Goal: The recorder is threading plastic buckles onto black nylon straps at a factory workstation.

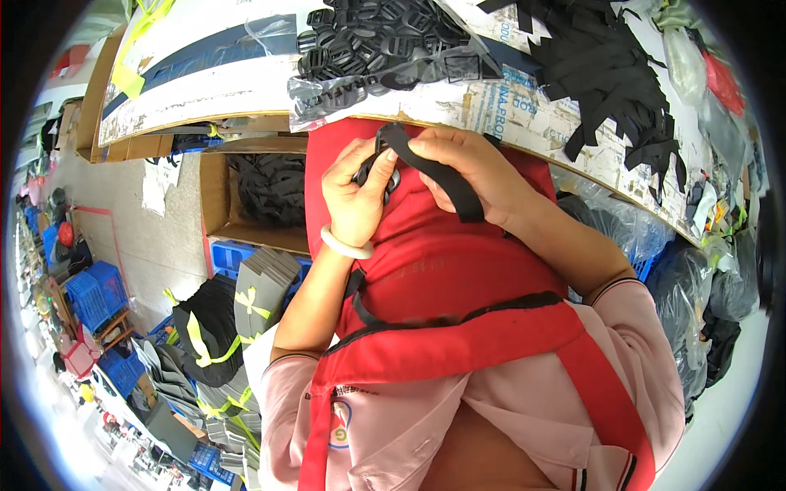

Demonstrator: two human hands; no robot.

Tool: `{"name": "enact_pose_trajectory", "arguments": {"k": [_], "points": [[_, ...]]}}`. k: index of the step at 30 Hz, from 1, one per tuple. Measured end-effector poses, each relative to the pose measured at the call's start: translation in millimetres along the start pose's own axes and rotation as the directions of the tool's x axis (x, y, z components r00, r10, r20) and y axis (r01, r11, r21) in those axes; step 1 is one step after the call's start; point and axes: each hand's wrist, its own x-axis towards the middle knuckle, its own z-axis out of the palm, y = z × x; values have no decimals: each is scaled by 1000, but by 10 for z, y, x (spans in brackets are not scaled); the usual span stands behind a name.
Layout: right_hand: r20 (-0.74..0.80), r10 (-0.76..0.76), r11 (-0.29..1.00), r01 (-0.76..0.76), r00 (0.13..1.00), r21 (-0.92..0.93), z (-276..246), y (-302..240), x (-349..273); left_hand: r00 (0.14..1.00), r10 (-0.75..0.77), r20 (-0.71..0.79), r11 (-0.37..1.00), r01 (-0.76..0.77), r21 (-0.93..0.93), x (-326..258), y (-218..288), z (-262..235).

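Note:
Over my red apron [426, 286], both hands meet close to the table's near edge. My left hand [354, 186] is closed around a black plastic buckle [391, 184], mostly hidden by the fingers. Between thumb and fingers, my right hand [471, 168] pinches a black webbing strap [449, 182]. One end of the strap bends over at the buckle by my left fingertips; the other hangs down below my right hand. Whether the strap passes through the buckle, I cannot tell. On the table beyond lies a heap of black buckles [385, 37] on a plastic bag [327, 98].
Cut black straps [610, 78] are piled on the table [196, 102] at the far right. Left of my lap, a cardboard box [214, 192] holds more black pieces. Tied grey bundles [262, 286] and blue crates [97, 290] stand on the left. Clear plastic bags [684, 286] lie at right.

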Motion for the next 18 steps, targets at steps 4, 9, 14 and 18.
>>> {"name": "enact_pose_trajectory", "arguments": {"k": [4,9,14,18], "points": [[0,-83,996,83,997,40,67,28,88,989,150,13,977,-150,150,27,-54,-14],[-48,-185,981,182,982,-72,8,165,163,979,201,22,951,-201,237,7,-89,-46],[-51,-75,997,77,996,29,-167,192,210,962,-243,128,960,257,-109,-108,-173,-39],[70,-30,994,37,997,-103,-276,165,132,710,-421,564,461,703,-541,-162,-322,-187]]}}
